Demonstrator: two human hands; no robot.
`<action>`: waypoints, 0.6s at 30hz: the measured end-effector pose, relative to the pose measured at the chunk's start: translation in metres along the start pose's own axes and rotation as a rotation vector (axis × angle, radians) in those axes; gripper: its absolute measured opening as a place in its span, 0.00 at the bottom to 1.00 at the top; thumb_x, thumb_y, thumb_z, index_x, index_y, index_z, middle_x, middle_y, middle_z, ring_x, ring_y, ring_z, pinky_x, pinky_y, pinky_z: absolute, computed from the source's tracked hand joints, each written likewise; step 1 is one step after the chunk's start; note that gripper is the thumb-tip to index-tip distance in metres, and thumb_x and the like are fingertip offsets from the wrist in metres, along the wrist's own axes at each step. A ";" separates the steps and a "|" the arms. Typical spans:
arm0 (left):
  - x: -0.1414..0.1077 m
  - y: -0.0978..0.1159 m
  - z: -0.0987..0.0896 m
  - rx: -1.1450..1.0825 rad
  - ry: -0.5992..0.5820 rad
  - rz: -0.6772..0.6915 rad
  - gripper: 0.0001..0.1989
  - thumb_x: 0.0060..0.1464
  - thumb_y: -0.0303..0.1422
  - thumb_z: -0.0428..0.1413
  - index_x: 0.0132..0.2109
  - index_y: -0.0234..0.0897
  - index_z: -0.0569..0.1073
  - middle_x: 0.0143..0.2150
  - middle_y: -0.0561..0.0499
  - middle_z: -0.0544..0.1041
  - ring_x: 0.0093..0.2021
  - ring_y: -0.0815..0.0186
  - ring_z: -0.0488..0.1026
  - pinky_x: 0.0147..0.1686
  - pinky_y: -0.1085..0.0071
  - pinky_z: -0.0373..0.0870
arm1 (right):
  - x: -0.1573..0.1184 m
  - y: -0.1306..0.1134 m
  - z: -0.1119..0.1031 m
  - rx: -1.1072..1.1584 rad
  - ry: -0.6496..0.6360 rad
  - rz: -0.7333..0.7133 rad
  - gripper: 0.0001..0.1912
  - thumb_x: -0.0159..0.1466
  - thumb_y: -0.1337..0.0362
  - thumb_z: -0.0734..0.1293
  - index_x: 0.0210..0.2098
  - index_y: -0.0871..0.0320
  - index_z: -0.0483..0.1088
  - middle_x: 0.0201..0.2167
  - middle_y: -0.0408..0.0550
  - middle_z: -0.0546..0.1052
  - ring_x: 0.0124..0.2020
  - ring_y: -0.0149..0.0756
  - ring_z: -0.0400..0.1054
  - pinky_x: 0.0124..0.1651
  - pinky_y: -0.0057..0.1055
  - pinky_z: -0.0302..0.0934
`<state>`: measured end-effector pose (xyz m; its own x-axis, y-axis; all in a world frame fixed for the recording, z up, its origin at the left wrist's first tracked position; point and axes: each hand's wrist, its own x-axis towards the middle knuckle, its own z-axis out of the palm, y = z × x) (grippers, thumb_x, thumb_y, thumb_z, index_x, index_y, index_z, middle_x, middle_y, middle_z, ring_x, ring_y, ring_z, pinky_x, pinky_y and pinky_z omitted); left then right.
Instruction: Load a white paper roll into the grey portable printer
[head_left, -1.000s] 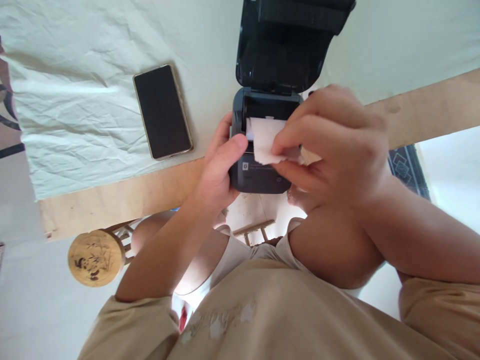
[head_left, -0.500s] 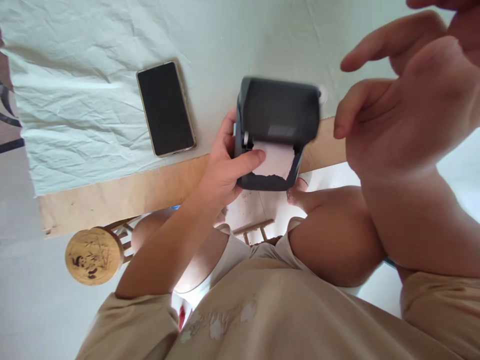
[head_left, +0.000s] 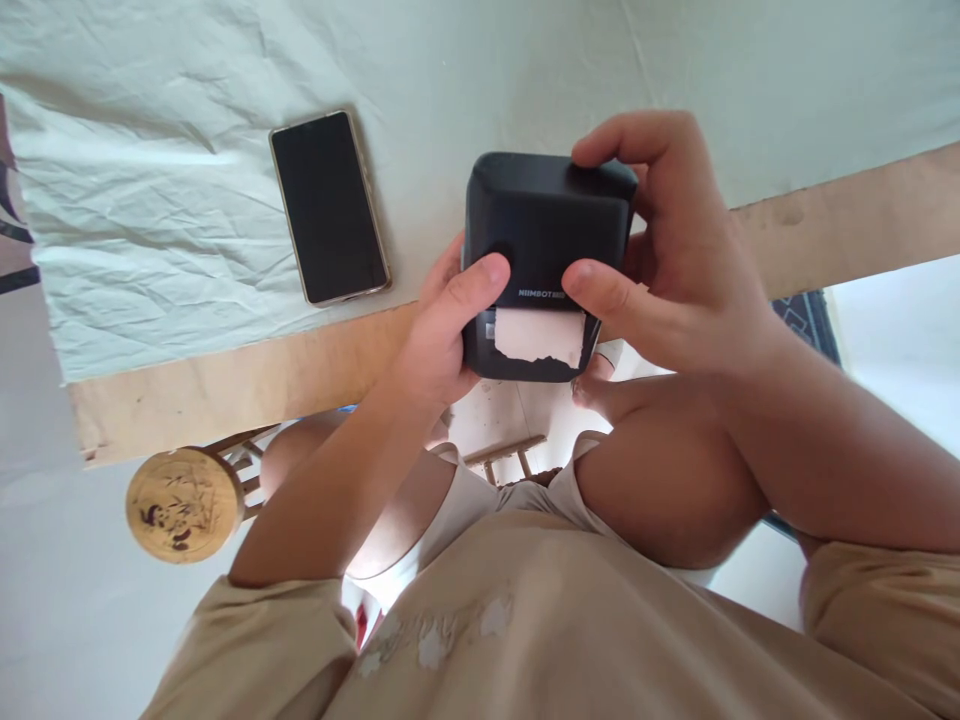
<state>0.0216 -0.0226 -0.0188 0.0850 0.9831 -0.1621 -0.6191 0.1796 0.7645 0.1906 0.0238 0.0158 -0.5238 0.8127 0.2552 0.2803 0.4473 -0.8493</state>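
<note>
A small black label printer (head_left: 551, 235), marked NIIMBOT, is held in front of me over the table's near edge. Its lid lies closed, and a strip of white paper (head_left: 538, 335) with a ragged torn end sticks out of the slot below the lettering. My left hand (head_left: 450, 320) grips the printer's left side, its thumb pressed on the lid. Around the right side is my right hand (head_left: 667, 240), forefinger on the far top edge and thumb near the lettering. The other fingers of both hands are mostly hidden behind the body.
A dark-screened smartphone (head_left: 330, 208) in a clear case lies left of the printer on the pale green cloth (head_left: 172, 200). Bare wooden table edge (head_left: 225, 390) runs below the cloth. At lower left stands a round wooden stool (head_left: 184, 505). My legs are under the printer.
My right hand has come in from the upper right and now grips the printer. The lid, raised before, is now down over the paper. My left thumb has moved from the paper onto the lid.
</note>
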 end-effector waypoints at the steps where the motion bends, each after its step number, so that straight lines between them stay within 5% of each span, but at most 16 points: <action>1: 0.000 0.001 0.003 0.009 0.034 -0.007 0.12 0.59 0.39 0.55 0.44 0.37 0.73 0.40 0.48 0.79 0.60 0.51 0.78 0.50 0.61 0.80 | 0.000 0.001 0.000 0.005 0.001 -0.012 0.25 0.64 0.55 0.70 0.56 0.54 0.60 0.56 0.48 0.70 0.35 0.22 0.65 0.29 0.25 0.61; 6: -0.003 0.003 0.010 0.097 0.113 -0.030 0.16 0.58 0.42 0.51 0.48 0.37 0.71 0.36 0.49 0.77 0.55 0.45 0.80 0.41 0.59 0.79 | 0.000 0.007 -0.002 -0.085 0.001 -0.127 0.28 0.62 0.53 0.72 0.58 0.52 0.62 0.58 0.48 0.70 0.52 0.33 0.69 0.33 0.27 0.62; 12: -0.004 0.003 -0.002 -0.109 -0.126 -0.004 0.11 0.58 0.37 0.61 0.46 0.39 0.72 0.29 0.53 0.75 0.35 0.56 0.84 0.22 0.74 0.73 | 0.000 0.010 0.003 -0.129 0.077 -0.220 0.26 0.63 0.53 0.72 0.54 0.56 0.63 0.53 0.50 0.70 0.51 0.32 0.69 0.27 0.25 0.56; 18: -0.003 0.005 -0.005 -0.096 -0.130 0.004 0.10 0.58 0.37 0.62 0.45 0.40 0.73 0.30 0.54 0.75 0.29 0.62 0.79 0.23 0.71 0.75 | -0.003 0.011 0.005 -0.169 0.099 -0.252 0.25 0.62 0.54 0.72 0.54 0.55 0.63 0.53 0.48 0.69 0.50 0.30 0.68 0.28 0.24 0.55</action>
<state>0.0146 -0.0251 -0.0176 0.1796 0.9811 -0.0723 -0.6904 0.1780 0.7011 0.1912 0.0242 0.0033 -0.5151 0.6970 0.4988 0.2855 0.6883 -0.6669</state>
